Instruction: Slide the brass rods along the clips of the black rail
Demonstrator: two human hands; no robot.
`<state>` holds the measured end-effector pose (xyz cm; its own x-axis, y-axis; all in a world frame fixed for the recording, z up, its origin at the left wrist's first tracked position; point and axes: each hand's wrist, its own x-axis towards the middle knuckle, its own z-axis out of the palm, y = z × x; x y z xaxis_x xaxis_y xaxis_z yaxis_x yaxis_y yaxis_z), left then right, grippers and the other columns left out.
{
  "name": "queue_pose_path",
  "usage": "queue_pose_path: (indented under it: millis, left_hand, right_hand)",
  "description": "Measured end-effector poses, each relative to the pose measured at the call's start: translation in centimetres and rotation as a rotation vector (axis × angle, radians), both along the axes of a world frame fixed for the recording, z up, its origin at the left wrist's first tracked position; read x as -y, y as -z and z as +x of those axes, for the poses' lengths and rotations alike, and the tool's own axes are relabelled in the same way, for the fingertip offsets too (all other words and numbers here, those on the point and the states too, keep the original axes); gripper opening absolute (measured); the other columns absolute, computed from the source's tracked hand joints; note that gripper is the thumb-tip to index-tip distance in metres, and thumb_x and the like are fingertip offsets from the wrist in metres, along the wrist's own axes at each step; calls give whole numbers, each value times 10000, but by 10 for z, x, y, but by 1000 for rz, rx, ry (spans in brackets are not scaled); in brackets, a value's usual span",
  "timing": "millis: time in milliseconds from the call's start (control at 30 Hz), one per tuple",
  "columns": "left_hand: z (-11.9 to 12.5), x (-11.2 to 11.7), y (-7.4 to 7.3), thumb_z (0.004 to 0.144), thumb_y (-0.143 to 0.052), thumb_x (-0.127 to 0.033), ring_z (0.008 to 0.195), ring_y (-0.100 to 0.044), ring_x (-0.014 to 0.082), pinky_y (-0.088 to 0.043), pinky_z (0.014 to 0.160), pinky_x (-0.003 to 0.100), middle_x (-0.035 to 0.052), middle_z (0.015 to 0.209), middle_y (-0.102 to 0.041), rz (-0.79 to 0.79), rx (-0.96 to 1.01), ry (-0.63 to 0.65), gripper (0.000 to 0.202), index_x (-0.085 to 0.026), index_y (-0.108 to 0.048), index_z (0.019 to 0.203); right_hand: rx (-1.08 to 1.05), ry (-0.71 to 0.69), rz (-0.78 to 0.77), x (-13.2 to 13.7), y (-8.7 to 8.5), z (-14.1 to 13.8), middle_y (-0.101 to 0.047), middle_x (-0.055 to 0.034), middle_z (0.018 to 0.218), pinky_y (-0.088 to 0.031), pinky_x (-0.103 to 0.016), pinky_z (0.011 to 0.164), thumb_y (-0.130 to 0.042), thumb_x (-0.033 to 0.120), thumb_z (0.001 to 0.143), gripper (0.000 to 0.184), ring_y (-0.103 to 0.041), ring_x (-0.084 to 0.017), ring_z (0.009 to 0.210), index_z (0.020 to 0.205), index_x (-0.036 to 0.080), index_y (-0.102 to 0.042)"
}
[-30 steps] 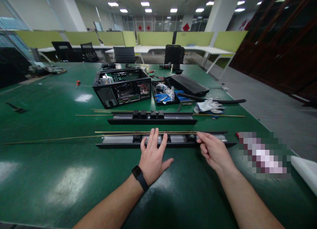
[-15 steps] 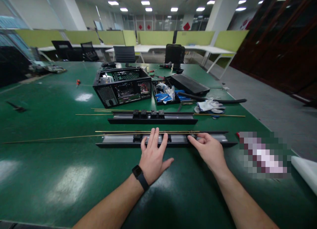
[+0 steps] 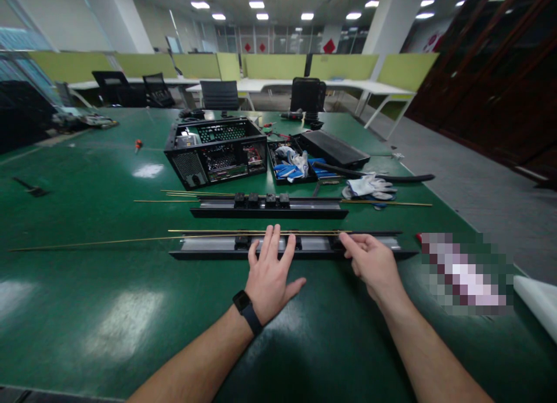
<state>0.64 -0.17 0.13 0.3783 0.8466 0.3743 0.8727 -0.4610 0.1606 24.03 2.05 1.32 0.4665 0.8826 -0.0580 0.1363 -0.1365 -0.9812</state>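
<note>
A long black metal channel with a pale inner strip lies crosswise before me, with small black blocks set along it. Thin brass rods run along its back edge; another slants out past its left end. My left hand, wearing a black watch, rests flat with spread fingers over the middle of the channel, fingertips across the rods. At the rods' right part, my right hand pinches a brass rod between thumb and forefinger, just above a black block. The exact contact is partly hidden by the fingers.
Behind lies a second channel with several black blocks and brass rods. Farther back are an open computer case, a tray with blue-white gloves, more gloves and a black tube. A blurred-out object is right.
My right hand has shifted slightly right, its thumb and fingertip rising from the black block's level to the rod. My left hand stays in place.
</note>
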Motion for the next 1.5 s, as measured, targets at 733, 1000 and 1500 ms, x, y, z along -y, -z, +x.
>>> queue_pose_path:
  millis: [733, 1000, 1500]
  left_hand:
    - [-1, 0, 0, 828, -696, -499, 1522, -134, 355, -227, 1141, 612, 207, 1640, -164, -7, -5, 18, 861, -191, -319, 1537]
    - [-1, 0, 0, 825, -698, -499, 1521, -138, 355, -231, 1144, 608, 200, 1642, -165, -8, 3, 18, 878, -191, -302, 1546]
    - [0, -1, 1, 826, -694, -509, 1519, -150, 350, -222, 1147, 601, 190, 1642, -172, -2, 3, 14, 853, -199, -334, 1534]
  right_hand:
    - [-496, 30, 17, -8, 2, 25, -562, 29, 557, -221, -136, 216, -865, 339, 668, 335, -370, -37, 306, 700, 163, -582]
    - [-485, -87, -44, -6, 0, 14, -597, 3, 587, -197, -125, 212, -874, 360, 665, 355, -339, -13, 292, 671, 138, -597]
    - [-567, 8, -1, -8, -3, 19, -622, -3, 625, -217, -126, 211, -805, 308, 760, 240, -362, -32, 302, 780, 156, -620]
